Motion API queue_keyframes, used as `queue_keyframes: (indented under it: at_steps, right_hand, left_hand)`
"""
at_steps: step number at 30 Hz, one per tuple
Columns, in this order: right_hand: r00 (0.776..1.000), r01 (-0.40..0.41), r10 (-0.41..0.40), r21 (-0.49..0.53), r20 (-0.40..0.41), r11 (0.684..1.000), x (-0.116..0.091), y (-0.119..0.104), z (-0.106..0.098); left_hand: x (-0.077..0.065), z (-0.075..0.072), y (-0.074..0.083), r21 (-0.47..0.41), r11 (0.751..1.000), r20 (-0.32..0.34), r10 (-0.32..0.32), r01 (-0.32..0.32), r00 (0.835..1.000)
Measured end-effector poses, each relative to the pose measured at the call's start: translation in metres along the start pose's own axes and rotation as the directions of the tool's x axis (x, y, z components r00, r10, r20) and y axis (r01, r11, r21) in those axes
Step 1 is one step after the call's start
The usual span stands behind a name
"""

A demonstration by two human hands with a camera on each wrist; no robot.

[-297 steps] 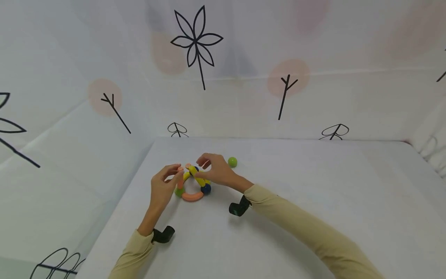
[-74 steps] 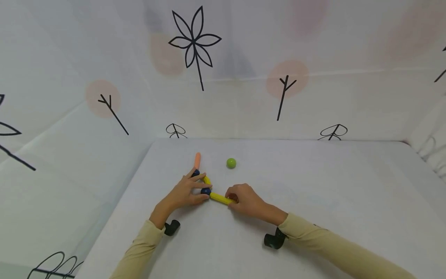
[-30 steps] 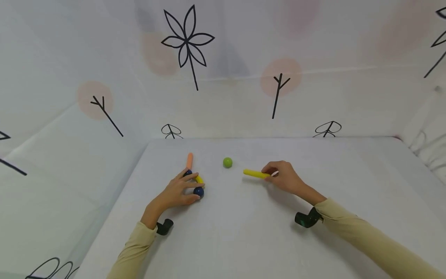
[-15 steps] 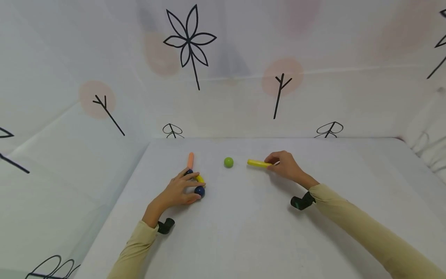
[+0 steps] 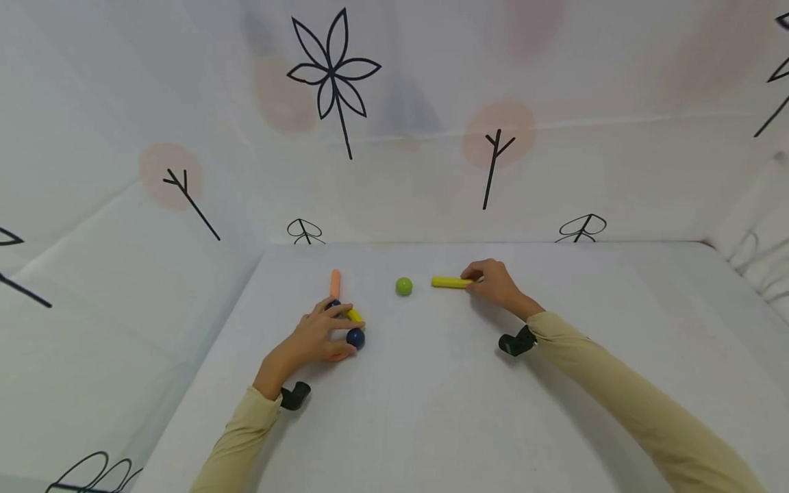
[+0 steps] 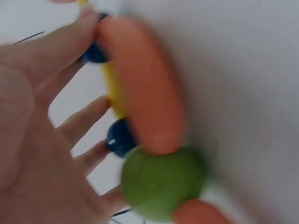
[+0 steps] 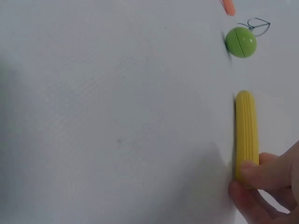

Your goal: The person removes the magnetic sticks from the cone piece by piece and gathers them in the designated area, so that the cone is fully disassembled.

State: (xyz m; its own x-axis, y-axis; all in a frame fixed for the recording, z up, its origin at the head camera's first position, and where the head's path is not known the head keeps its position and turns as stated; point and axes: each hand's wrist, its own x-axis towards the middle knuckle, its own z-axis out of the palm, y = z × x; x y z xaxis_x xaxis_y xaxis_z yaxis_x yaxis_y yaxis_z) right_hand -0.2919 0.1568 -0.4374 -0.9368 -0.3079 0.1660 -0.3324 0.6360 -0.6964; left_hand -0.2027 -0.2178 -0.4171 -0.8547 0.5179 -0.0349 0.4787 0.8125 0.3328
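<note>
In the head view my right hand (image 5: 495,282) pinches one end of a straight yellow magnetic stick (image 5: 448,282). Ridges run along this yellow stick (image 7: 246,126) in the right wrist view, close over the tabletop. My left hand (image 5: 314,335) lies over joined magnetic toy pieces at the left, thumb and a finger either side of a dark blue ball (image 5: 355,338). From there a curved yellow stick (image 5: 354,315) leads to a second blue ball (image 6: 120,137). The left wrist view shows a curved orange stick (image 6: 147,84) meeting a green ball (image 6: 163,182), which the hand hides from the head.
A loose green ball (image 5: 403,286) stands left of the held yellow stick. An orange stick (image 5: 335,283) points away from the joined pieces. The white tabletop (image 5: 431,411) ends at a patterned fabric wall (image 5: 419,185).
Earlier the pieces formed a ring with raised sticks. My right hand has pulled the yellow stick off the blue ball, carried it rightward and farther back, then slightly left. My left hand stays.
</note>
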Motion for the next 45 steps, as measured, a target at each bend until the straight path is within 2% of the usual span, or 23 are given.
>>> queue_keyframes:
  at_steps: [3,6,11,18,20,23,26,28,31,33,36,39,42,45]
  right_hand:
    - [1.0,0.008,-0.008,-0.008,-0.005,1.0,0.001,0.002,0.001]
    - [1.0,0.0,0.0,-0.014,-0.011,1.0,0.001,0.004,0.003]
    - [1.0,0.006,-0.006,-0.02,-0.003,1.0,0.0,0.004,0.003]
    - [1.0,0.003,-0.002,-0.034,0.021,0.999,-0.001,0.003,0.002]
    - [1.0,0.003,-0.002,-0.036,0.027,0.999,-0.001,0.002,0.002]
    - [0.999,0.013,-0.011,-0.044,0.033,0.999,-0.002,-0.001,0.001]
    - [0.999,0.025,-0.023,-0.055,0.033,0.998,-0.005,-0.005,-0.002]
    - [0.999,0.039,-0.037,-0.059,0.03,0.997,-0.008,-0.009,-0.004]
    - [0.998,0.057,-0.056,-0.052,0.016,0.997,-0.012,-0.016,-0.007]
    - [0.997,0.072,-0.071,-0.038,0.011,0.997,-0.015,-0.023,-0.008]
    - [0.996,0.089,-0.088,-0.017,0.01,0.996,-0.02,-0.033,-0.007]
    - [0.992,0.127,-0.127,-0.006,0.019,0.992,-0.026,-0.043,-0.002]
    - [0.981,0.189,-0.19,0.015,0.036,0.982,-0.032,-0.054,0.003]
    - [0.967,0.245,-0.248,0.054,0.065,0.968,-0.039,-0.064,0.01]
  left_hand:
    - [0.001,-0.006,0.002,0.004,1.0,0.082,-0.022,0.022,0.996]
    - [0.002,-0.011,0.004,0.011,1.0,0.102,-0.009,0.008,0.995]
    - [0.006,-0.009,0.004,0.022,1.0,0.066,-0.01,0.009,0.998]
    - [0.009,-0.001,0.009,0.05,0.992,-0.012,-0.114,0.115,0.993]
    - [0.009,-0.002,0.011,0.046,0.989,-0.009,-0.141,0.141,0.99]
    - [0.006,-0.004,0.011,0.028,0.989,0.013,-0.147,0.147,0.989]
    - [0.003,-0.007,0.006,-0.048,0.994,0.04,-0.098,0.1,0.994]
    - [0.001,-0.009,0.002,-0.103,0.994,0.063,-0.026,0.032,0.998]
    - [0.0,-0.009,-0.004,-0.163,0.985,0.097,0.079,-0.063,0.992]
    - [0.0,-0.009,-0.006,-0.148,0.984,0.107,0.119,-0.102,0.987]
    - [0.0,-0.009,-0.005,-0.102,0.992,0.107,0.089,-0.078,0.99]
    - [0.0,-0.008,0.0,-0.019,1.0,0.081,0.011,-0.009,0.997]
    - [-0.002,-0.007,0.005,0.061,0.996,0.039,-0.06,0.058,0.997]
    - [-0.003,-0.008,0.009,0.089,0.993,0.023,-0.078,0.075,0.997]
